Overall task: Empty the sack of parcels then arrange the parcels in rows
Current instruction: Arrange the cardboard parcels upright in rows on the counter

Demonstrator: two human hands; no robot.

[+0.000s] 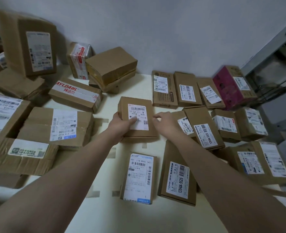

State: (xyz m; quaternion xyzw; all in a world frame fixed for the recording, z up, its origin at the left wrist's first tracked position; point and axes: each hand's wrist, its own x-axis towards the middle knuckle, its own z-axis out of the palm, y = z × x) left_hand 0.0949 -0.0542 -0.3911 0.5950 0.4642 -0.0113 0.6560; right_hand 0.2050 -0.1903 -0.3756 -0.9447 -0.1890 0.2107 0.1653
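A small brown parcel with a white label lies on the pale floor in the middle of the view. My left hand grips its left edge, thumb lying across the label. My right hand hovers just off the parcel's right edge, fingers loosely curled, holding nothing. To the right, labelled parcels lie side by side in rows: a far row, a middle row and a near row. No sack is in view.
A loose heap of bigger cardboard boxes fills the left side, with stacked boxes against the white wall. A magenta box ends the far row. A metal shelf frame stands at the right. Bare floor lies near me.
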